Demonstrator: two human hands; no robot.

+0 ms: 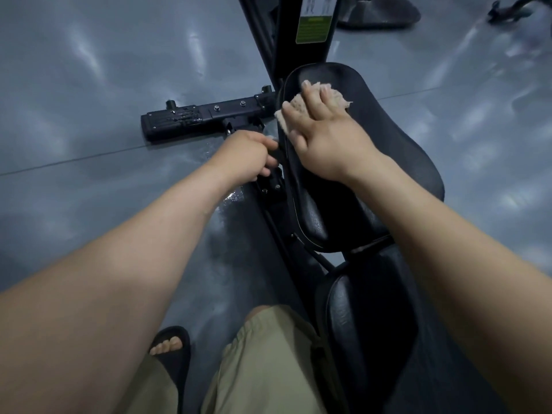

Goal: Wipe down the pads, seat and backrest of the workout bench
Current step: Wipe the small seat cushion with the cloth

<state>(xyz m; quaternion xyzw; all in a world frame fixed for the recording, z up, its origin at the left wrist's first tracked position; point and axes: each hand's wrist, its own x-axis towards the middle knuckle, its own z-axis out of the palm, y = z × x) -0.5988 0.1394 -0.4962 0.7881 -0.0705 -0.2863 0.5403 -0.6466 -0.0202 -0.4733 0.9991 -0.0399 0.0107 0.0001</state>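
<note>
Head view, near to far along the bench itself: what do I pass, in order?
Near pad → hinge gap → far pad → right hand, flat on the cloth → upright post with a green label. Left hand omitted: about level with the right.

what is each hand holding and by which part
The left hand grips a dark part of the bench frame beside the pad. The right hand grips nothing: laid flat, it presses the cloth onto the pad's far end.
</note>
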